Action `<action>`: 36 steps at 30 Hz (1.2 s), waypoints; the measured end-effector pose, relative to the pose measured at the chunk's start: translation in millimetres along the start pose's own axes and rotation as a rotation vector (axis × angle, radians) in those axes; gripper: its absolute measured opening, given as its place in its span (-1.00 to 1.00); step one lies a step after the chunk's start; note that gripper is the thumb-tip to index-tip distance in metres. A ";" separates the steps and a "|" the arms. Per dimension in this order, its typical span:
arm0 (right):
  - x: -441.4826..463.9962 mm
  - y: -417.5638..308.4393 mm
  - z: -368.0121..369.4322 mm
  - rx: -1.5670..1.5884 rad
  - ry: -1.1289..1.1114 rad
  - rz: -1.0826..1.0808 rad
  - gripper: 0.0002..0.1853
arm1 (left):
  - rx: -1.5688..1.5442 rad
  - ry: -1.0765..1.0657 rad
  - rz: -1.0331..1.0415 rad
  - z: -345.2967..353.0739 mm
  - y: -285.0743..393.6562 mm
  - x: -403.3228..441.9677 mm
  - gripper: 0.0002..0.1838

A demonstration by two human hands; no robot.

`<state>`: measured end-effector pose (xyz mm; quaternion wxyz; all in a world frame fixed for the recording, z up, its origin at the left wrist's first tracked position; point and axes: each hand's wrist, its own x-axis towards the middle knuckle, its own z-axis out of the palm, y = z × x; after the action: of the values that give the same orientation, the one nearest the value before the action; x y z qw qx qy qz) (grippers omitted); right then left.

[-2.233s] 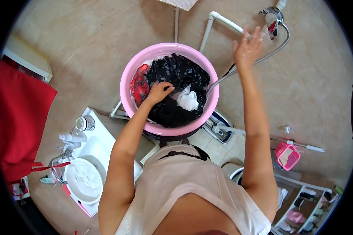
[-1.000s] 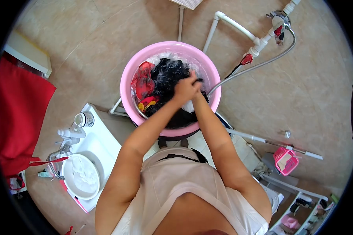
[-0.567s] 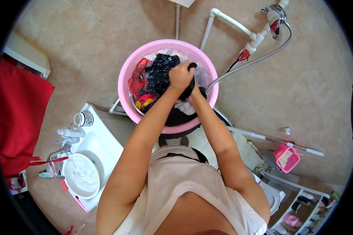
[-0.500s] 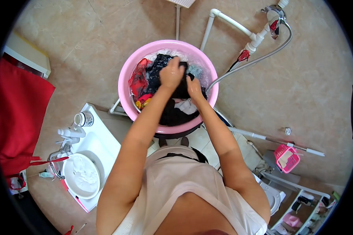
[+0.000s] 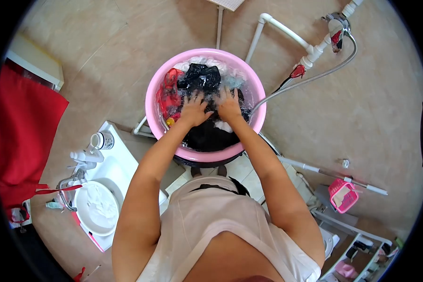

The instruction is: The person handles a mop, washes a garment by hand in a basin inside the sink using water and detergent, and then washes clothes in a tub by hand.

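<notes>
A pink basin [image 5: 151, 101] holds water and wet clothes. My left hand [image 5: 195, 109] lies spread on dark cloth in the water, its fingers apart. Beside it on the right, my right hand [image 5: 229, 104] presses down with its fingers stretched out and partly under water. Between and below the hands is a black garment [image 5: 207, 136]. Shiny dark cloth [image 5: 199, 77] bulges up beyond my fingertips. Red cloth [image 5: 170, 89] is at the basin's left side, and white cloth [image 5: 221, 66] lies along the far side.
A metal shower hose [image 5: 315, 73] runs from the wall valve into the basin. At left, a white washbasin [image 5: 124, 152] carries a round white bowl [image 5: 117, 209]. A red cloth [image 5: 23, 136] hangs at far left. A pink basket [image 5: 344, 199] hangs at right above a shelf rack [image 5: 357, 235].
Both hands have opened from closed grips on the dark cloth and now press flat into the water. The left hand has moved down and left. The dark cloth bulges up beyond them.
</notes>
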<state>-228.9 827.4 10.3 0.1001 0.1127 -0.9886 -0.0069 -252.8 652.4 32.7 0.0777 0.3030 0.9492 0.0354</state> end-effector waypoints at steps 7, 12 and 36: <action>17.1 -8.0 3.8 0.313 -0.088 0.356 -0.61 | -0.190 0.066 -0.300 48.3 -15.7 51.9 -0.55; 5.2 -6.2 49.0 1.472 0.217 0.745 -0.31 | -0.696 0.338 -0.693 -25.7 21.9 46.7 -0.42; -27.2 70.6 -77.1 0.839 0.098 0.103 -0.53 | -0.804 0.455 -0.438 -40.3 -13.2 -16.4 -0.72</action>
<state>-203.1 903.0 83.1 0.0925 0.0944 -0.9040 0.4065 -254.0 631.3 72.9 -0.0149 0.0279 0.8946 0.4458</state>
